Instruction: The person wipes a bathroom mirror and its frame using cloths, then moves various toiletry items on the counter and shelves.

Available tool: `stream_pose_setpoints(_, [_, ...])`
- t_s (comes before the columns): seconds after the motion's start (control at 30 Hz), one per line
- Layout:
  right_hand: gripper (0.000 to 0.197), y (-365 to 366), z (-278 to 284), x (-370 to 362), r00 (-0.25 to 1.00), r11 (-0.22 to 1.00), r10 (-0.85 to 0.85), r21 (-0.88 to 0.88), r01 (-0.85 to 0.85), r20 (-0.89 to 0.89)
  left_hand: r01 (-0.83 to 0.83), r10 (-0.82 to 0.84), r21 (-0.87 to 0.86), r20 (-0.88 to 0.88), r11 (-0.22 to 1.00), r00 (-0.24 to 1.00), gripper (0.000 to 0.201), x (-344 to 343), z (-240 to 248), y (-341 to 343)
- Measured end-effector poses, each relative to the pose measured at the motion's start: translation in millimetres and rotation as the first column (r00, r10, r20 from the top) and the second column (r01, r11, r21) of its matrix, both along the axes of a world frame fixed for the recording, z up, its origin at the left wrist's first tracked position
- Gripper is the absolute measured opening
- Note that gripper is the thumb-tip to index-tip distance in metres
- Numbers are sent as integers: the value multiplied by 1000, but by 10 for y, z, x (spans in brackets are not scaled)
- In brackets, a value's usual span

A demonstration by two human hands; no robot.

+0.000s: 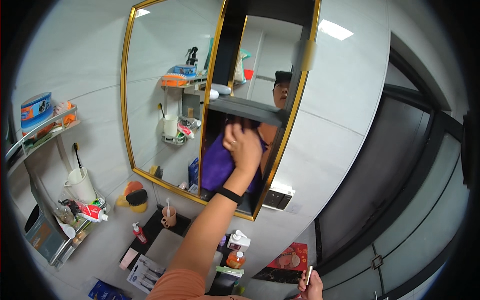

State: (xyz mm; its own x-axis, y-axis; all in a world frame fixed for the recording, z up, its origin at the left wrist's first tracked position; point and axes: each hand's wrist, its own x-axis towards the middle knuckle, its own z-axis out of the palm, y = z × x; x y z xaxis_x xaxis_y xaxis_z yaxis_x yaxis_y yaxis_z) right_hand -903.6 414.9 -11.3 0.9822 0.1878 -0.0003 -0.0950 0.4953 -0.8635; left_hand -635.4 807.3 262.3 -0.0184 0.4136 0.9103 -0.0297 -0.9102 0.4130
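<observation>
My left hand point(242, 147), with a dark band on its wrist, reaches into the lower compartment of the mirror cabinet point(311, 30). Its fingers are bent round the gathered top of a purple cloth bag point(217, 165), just under the shelf point(245, 109); the fingertips are partly hidden in shadow. Low at the right, my right hand point(314, 289) grips a slim gold tube point(309, 273), which looks like a lipstick and stands nearly upright.
A mirror door point(170, 45) covers the cabinet's left part. On the left wall, a corner rack point(50, 131) carries a blue tub and a white cup point(81, 185). Below stand a pink mug point(168, 217), a red pump bottle point(139, 233) and an orange soap bottle point(236, 259). A dark door point(375, 165) is at right.
</observation>
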Motion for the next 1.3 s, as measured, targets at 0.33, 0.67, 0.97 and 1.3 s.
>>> stream_pose_setpoints(0.33, [38, 555, 372, 151, 996, 999, 6, -46, -10, -86, 459, -346, 389, -328, 798, 879, 35, -566, -357, 136])
stream_pose_setpoints(0.67, [35, 814, 432, 64, 988, 988, 149, -26, -150, -49, 88, 133, 307, -630, 948, 765, 15, -696, -1193, 344])
stream_pose_setpoints(0.97, [35, 488, 461, -194, 999, 999, -26, -37, 25, -46, 354, 81, 268, -883, 896, 463, 20, -782, -1042, 181])
stream_pose_setpoints(1.3, [36, 734, 454, -206, 998, 999, 45, -25, -46, -37, 678, -304, 32, -878, 734, 370, 21, -1155, -1164, 238])
